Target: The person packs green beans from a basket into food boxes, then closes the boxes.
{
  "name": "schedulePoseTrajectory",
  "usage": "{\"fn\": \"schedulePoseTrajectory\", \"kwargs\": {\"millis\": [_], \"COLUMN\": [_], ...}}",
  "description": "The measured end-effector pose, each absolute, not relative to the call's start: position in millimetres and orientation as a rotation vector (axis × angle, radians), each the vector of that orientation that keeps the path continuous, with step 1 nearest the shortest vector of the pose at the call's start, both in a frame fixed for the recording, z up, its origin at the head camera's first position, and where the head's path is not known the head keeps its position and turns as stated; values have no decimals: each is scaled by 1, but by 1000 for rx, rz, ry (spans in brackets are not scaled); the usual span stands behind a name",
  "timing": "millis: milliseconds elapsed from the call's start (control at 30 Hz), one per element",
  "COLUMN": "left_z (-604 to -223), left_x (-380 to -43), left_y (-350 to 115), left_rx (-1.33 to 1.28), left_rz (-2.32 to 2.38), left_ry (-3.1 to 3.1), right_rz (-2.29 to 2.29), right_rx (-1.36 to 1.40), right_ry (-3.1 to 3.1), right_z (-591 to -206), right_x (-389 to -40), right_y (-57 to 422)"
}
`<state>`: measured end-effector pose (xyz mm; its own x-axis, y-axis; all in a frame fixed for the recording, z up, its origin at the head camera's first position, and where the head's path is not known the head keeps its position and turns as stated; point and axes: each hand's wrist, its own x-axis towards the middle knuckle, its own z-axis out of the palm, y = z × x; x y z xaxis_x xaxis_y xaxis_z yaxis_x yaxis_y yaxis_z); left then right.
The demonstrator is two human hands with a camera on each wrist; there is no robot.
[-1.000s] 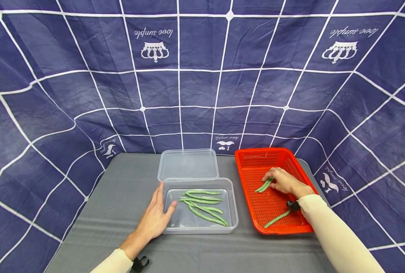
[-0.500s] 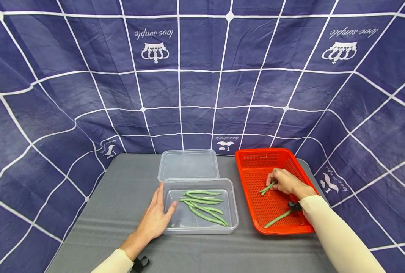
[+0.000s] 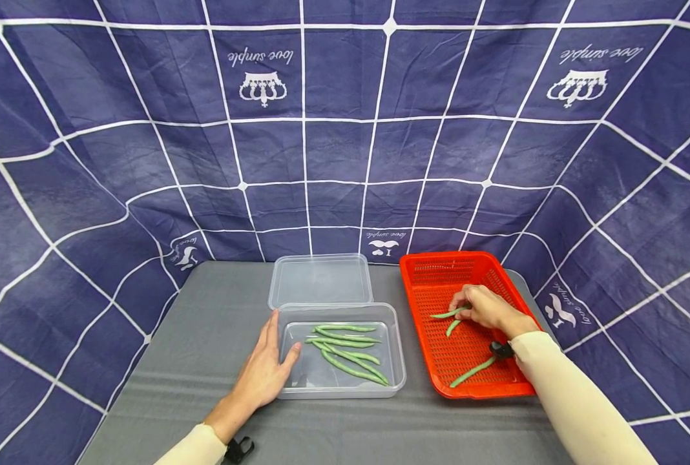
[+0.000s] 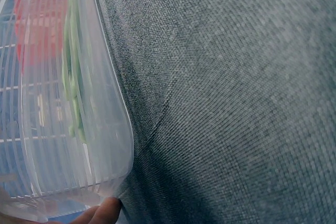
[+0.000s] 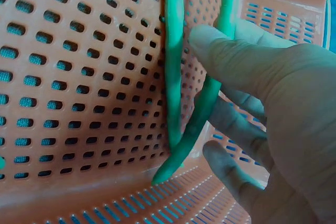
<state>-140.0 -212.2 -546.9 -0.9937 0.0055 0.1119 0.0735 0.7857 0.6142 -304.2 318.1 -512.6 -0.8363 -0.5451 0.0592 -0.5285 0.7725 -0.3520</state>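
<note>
My right hand is inside the red plastic basket, pinching a green bean between thumb and fingers. A second green bean lies beside it, and their ends meet or overlap in the right wrist view. Nearer the basket's front lies another green bean, partly hidden by the wrist strap. My left hand rests with extended fingers along the left side of a clear plastic container. Several green beans lie on that container's floor.
Behind the container a clear lid lies flat on the grey cloth-covered table. A blue curtain with white lines rises at the back and both sides. The basket stands to the right of the container.
In the basket, the bean in my right hand has swung leftward, apart from the bean beside it. The right hand has shifted only slightly. My left hand has stayed in place.
</note>
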Motion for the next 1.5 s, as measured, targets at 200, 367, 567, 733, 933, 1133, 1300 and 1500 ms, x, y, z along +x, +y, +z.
{"fn": "schedulePoseTrajectory", "kwargs": {"millis": [200,367,567,733,933,1133,1300,1500], "left_z": [-546,-544,-543,-543,-545,-545,-546,-545], "left_x": [-141,-143,-143,-143,-142,-141,-139,-138], "left_y": [-213,-213,-213,-213,-213,-213,-213,-212], "left_rx": [-63,-68,-68,-76,-73,-61,-52,-53], "left_rz": [-999,-996,-1002,-1001,-994,-1000,-1010,-1001], "left_ry": [-2869,-2869,-2870,-2866,-2861,-2865,-2865,-2877], "right_rz": [-560,-559,-585,-644,-662,-669,-676,-640], "right_rx": [-883,-888,-901,-918,-983,-1052,-1098,-1108], "right_ry": [2928,2964,2985,2975,3008,3051,3071,3098], "right_z": [-511,-504,-494,-486,-478,-470,-461,-449], "right_x": [-306,-302,-295,-290,-282,-274,-269,-261], "right_y": [316,314,310,306,299,289,278,265]}}
